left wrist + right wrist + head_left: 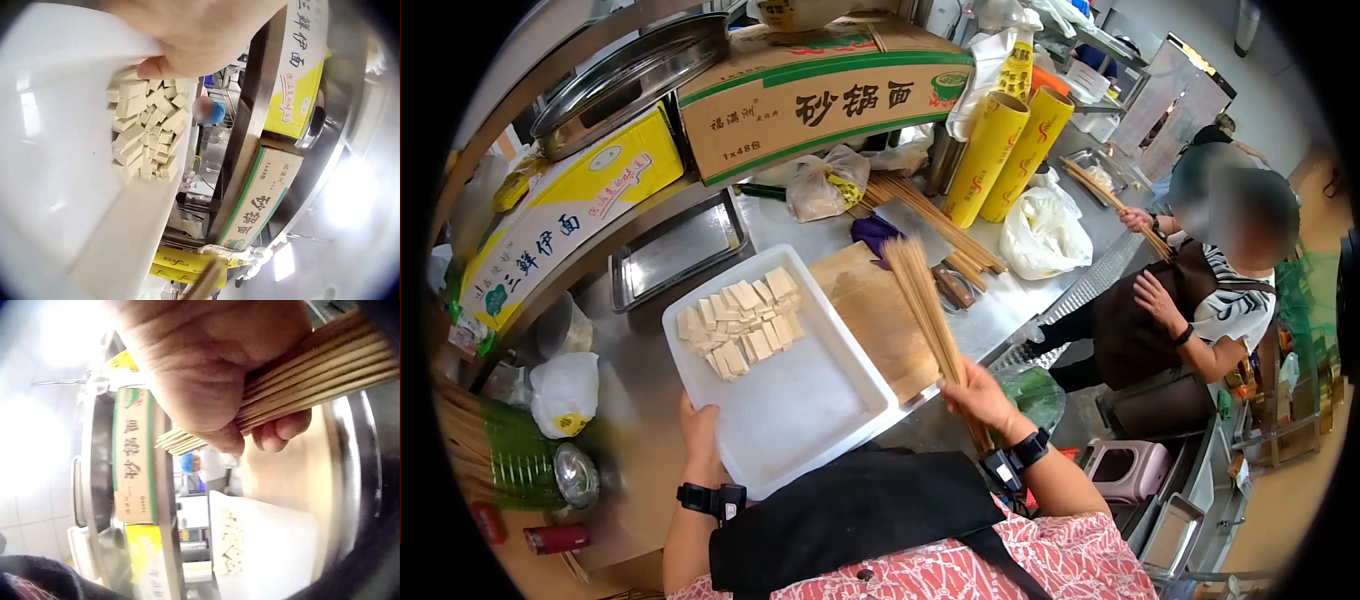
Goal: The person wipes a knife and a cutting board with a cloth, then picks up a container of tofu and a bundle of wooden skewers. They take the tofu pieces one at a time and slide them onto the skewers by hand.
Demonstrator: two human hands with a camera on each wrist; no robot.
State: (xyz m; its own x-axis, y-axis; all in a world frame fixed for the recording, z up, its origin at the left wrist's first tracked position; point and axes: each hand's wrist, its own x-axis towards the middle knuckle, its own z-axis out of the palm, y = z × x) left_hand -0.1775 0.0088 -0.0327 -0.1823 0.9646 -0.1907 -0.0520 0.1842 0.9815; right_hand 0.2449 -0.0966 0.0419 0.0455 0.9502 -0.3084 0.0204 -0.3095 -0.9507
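A white plastic tray (800, 430) stands in front of the person, with cut pale blocks that look like tofu (738, 330) heaped at its far end. The left hand (702, 440) grips the tray's near left rim, its thumb laid over the edge. In the left wrist view the thumb shows close to the tofu blocks (153, 119). A thick bundle of bamboo skewers (930, 320) slants up out of the right hand (985, 402), which holds it low down over the front edge of the counter. The right wrist view shows the fingers wrapped around the skewers (312, 384).
A wooden cutting board (875, 320) lies right of the tray, with a cleaver (915, 232) and more skewers (975, 262) beyond it. Yellow film rolls (988, 160) and a white bag (1045, 230) stand behind. Another person (1140, 320) holding sticks is at the right.
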